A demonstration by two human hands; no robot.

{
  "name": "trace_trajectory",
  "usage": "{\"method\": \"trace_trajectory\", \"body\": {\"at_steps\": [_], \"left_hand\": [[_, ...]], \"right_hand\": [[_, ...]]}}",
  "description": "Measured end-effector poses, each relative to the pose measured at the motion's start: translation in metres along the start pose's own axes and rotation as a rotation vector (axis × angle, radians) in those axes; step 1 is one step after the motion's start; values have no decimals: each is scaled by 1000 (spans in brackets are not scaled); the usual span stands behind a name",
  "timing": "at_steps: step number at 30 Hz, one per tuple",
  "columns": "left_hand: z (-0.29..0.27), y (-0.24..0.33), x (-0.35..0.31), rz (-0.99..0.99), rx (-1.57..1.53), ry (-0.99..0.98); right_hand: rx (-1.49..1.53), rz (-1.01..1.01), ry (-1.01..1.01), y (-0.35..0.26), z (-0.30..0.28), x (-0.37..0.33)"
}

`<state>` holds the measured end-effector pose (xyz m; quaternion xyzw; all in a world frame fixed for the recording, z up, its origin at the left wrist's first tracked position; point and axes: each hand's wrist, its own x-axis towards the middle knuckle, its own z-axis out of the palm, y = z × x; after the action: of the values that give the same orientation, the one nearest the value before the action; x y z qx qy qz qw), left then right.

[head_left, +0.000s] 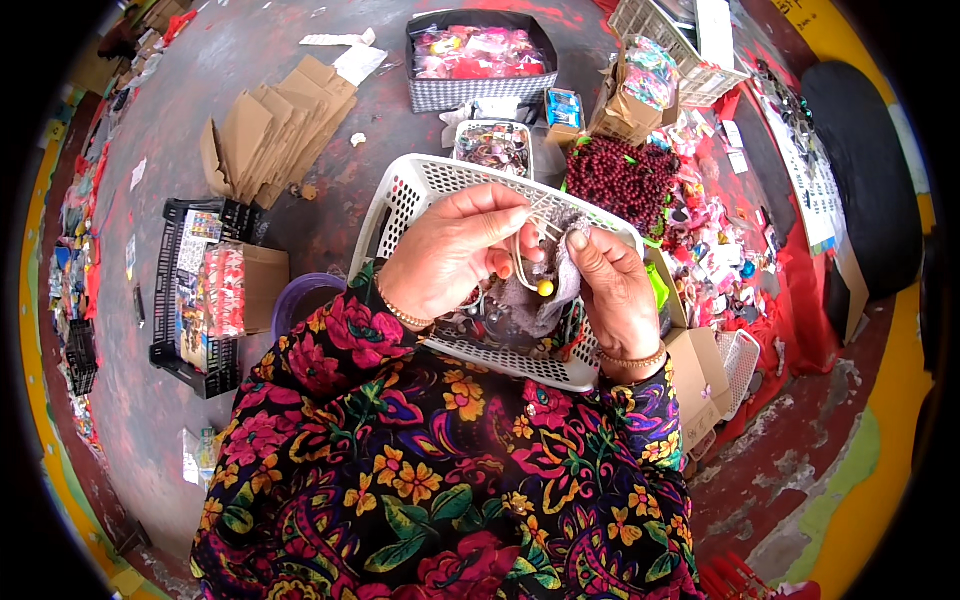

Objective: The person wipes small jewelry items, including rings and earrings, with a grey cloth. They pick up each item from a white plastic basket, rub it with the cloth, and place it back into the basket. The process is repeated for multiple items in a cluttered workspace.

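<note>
Over a white perforated plastic basket [545, 372], both my hands work close together. My left hand [440, 255] pinches thin, pale looped cord [520, 258] between thumb and fingers. A yellow bead [545, 288] hangs at the cord's lower part. My right hand [618, 290] grips a fuzzy grey-lilac piece of cloth [562, 285], thumb on top. The cloth droops into the basket, where small mixed items lie partly hidden beneath it. Where cord and cloth meet is unclear between my fingers.
Beyond the basket stand a small white tray of trinkets [492, 150] and a dark checked box of pink packets [480, 95]. Dark red berry-like beads [622, 180] lie at right. Left are flattened cardboard [280, 125], a black crate [232, 365] and a purple bucket [290, 303].
</note>
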<state>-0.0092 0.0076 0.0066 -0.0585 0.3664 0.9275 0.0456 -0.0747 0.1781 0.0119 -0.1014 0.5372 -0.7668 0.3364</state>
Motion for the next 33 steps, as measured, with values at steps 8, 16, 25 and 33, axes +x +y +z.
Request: {"method": "trace_trajectory", "body": {"at_steps": [8, 16, 25, 33], "left_hand": [[-5, 3, 2, 108, -210, 13], [-8, 11, 2, 196, -373, -93], [1, -13, 4, 227, -263, -184], [9, -20, -1, 150, 271, -52]], "right_hand": [[84, 33, 92, 8, -14, 8], [312, -36, 71, -3, -13, 8], [204, 133, -45, 1, 11, -5], [-199, -198, 162, 8, 4, -3]]}}
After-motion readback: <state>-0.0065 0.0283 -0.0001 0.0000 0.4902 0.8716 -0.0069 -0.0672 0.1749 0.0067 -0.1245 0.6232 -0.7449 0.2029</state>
